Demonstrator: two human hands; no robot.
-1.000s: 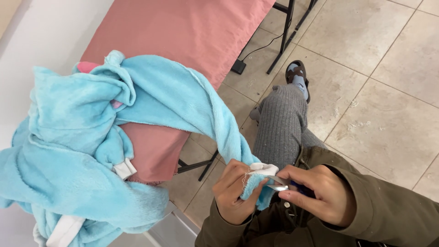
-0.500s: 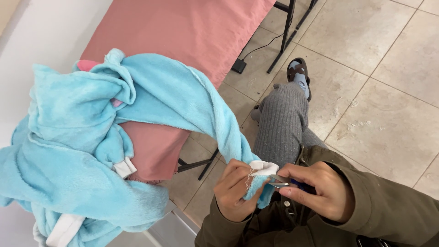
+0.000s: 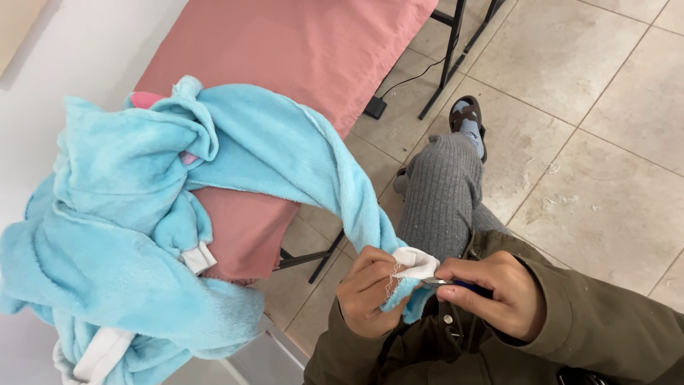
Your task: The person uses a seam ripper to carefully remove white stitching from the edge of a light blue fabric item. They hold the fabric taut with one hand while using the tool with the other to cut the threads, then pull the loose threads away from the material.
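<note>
Here the left hand (image 3: 370,296) is closed around the end of a fluffy light-blue garment (image 3: 178,214), pinching its white cuff (image 3: 415,262) between thumb and fingers, with a short run of loose white thread showing along the cuff's edge. The right hand (image 3: 499,294) is clenched on a small metal cutting tool (image 3: 438,283) with a blue handle (only the tip and a bit of the handle show past the fingers), and the tip touches the cuff just beside the left thumb. From the cuff, the garment's sleeve stretches up and to the left to the bulk of the garment, which lies heaped on a table covered with a pink cloth (image 3: 299,50). Another white cuff shows in the heap, low at the left. Both forearms wear olive-green sleeves (image 3: 605,321). Beneath the hands is a leg in grey ribbed knit (image 3: 442,192), its foot in a dark sandal (image 3: 467,117) on the beige tiled floor (image 3: 591,142).
</note>
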